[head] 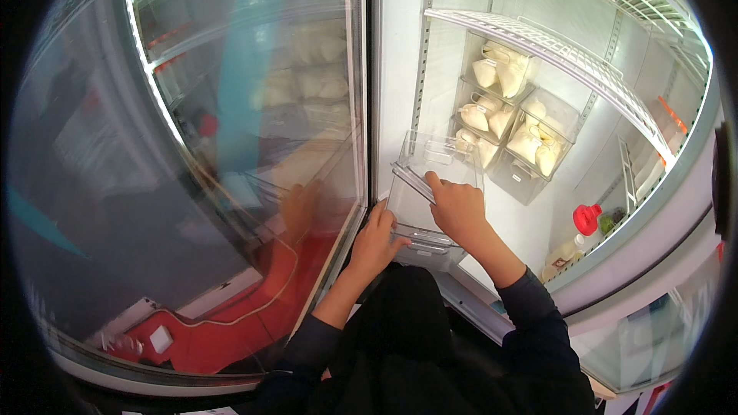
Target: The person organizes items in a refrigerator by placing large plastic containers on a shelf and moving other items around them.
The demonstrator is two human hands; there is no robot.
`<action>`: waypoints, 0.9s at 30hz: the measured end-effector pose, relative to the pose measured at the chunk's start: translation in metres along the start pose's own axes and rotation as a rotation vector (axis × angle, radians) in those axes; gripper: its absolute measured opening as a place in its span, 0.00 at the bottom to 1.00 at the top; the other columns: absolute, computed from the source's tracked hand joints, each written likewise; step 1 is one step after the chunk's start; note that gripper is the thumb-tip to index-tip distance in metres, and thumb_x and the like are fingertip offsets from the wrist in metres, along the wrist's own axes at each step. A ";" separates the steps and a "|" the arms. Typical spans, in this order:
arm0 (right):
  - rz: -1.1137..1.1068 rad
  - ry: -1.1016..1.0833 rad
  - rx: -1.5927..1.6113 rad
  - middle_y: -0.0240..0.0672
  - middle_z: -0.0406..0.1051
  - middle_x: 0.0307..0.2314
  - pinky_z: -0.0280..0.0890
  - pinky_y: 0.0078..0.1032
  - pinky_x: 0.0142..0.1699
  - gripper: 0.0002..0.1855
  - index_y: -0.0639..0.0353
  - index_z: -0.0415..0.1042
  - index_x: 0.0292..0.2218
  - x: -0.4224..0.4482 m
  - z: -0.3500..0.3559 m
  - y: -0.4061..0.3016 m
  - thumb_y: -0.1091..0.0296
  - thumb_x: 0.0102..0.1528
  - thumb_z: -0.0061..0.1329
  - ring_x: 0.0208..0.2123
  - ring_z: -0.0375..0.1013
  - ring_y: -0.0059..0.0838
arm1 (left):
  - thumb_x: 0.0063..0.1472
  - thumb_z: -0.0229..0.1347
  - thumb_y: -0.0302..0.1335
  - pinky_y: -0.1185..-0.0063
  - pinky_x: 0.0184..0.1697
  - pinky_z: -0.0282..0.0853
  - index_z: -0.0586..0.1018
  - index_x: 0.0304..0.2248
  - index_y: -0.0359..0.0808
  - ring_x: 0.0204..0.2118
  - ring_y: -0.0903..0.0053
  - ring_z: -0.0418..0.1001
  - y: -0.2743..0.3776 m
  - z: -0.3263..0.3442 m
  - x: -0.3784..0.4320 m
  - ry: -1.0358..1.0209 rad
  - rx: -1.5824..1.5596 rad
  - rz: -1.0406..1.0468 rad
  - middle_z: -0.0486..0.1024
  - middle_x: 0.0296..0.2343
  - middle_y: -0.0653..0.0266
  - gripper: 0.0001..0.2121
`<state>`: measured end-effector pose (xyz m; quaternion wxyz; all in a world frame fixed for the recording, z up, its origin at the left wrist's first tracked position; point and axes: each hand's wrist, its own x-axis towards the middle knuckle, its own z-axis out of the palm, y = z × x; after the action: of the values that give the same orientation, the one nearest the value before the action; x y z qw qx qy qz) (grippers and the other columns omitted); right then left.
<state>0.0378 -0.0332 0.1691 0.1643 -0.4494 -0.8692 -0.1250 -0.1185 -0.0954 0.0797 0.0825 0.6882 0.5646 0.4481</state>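
Observation:
A clear plastic bin (429,257) with a moulded handle stands before me at the front of an opened display refrigerator. My left hand (372,245) grips its near left corner, the thumb lying by the handle. Over the bin, my right hand (461,210) holds a narrow clear plastic piece (412,181), possibly a divider; its lower part is hard to make out. Deeper in, stacked clear bins hold knotted bags of a pale cream substance, among them an upper bag (512,75) and a right-hand bag (524,143).
At my left is the reflective glass door (242,144). A white wire shelf (536,37) crosses above the stacked bins. To the right inside stand a container with a red lid (587,219) and a pale bottle (565,252). A cord (248,317) shows through the door glass.

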 end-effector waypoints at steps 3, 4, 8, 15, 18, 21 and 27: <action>0.056 0.085 0.041 0.39 0.68 0.16 0.63 0.36 0.25 0.21 0.55 0.61 0.39 -0.003 -0.012 0.005 0.65 0.42 0.51 0.21 0.70 0.42 | 0.41 0.63 0.31 0.68 0.35 0.65 0.63 0.28 0.35 0.38 0.52 0.67 -0.006 0.006 0.002 -0.003 -0.043 0.016 0.57 0.48 0.47 0.20; 0.078 0.117 0.070 0.39 0.68 0.16 0.63 0.36 0.25 0.21 0.55 0.61 0.39 -0.003 -0.021 0.006 0.65 0.43 0.50 0.20 0.70 0.43 | 0.40 0.63 0.30 0.70 0.36 0.65 0.63 0.29 0.34 0.39 0.53 0.66 -0.009 0.006 0.003 -0.016 -0.050 0.026 0.58 0.48 0.48 0.20; 0.167 0.275 0.101 0.41 0.68 0.15 0.62 0.37 0.23 0.19 0.56 0.63 0.39 -0.014 -0.073 0.018 0.67 0.43 0.48 0.19 0.69 0.43 | 0.40 0.63 0.26 0.74 0.38 0.64 0.65 0.34 0.30 0.40 0.59 0.65 -0.021 0.011 0.010 -0.035 -0.109 0.065 0.58 0.49 0.49 0.22; 0.242 0.584 0.072 0.42 0.67 0.15 0.60 0.31 0.24 0.19 0.57 0.66 0.39 -0.050 -0.123 0.038 0.67 0.43 0.51 0.19 0.68 0.42 | 0.40 0.62 0.27 0.72 0.38 0.62 0.62 0.30 0.34 0.41 0.53 0.64 -0.007 0.041 0.055 -0.249 -0.254 0.020 0.60 0.47 0.52 0.20; 0.223 0.647 0.028 0.40 0.68 0.16 0.59 0.29 0.24 0.18 0.58 0.67 0.38 -0.060 -0.123 0.044 0.69 0.42 0.52 0.18 0.68 0.39 | 0.40 0.61 0.25 0.74 0.38 0.62 0.62 0.34 0.33 0.36 0.57 0.64 -0.001 0.060 0.073 -0.257 -0.314 0.066 0.64 0.36 0.59 0.23; 0.215 0.688 -0.004 0.40 0.68 0.17 0.59 0.28 0.24 0.18 0.58 0.68 0.38 -0.068 -0.117 0.056 0.70 0.42 0.52 0.19 0.68 0.37 | 0.39 0.62 0.25 0.77 0.38 0.60 0.61 0.44 0.32 0.34 0.66 0.62 -0.002 0.084 0.088 -0.263 -0.343 0.103 0.62 0.30 0.61 0.31; 0.242 0.705 -0.020 0.40 0.70 0.19 0.61 0.27 0.26 0.19 0.57 0.68 0.39 -0.082 -0.106 0.069 0.73 0.42 0.52 0.21 0.69 0.36 | 0.39 0.62 0.25 0.73 0.37 0.60 0.60 0.35 0.34 0.35 0.62 0.63 0.000 0.109 0.104 -0.195 -0.336 0.141 0.62 0.33 0.59 0.24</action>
<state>0.1577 -0.0935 0.2380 0.4625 -0.4800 -0.6985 -0.2603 -0.0445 0.0357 0.0703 0.2185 0.7428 0.4217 0.4720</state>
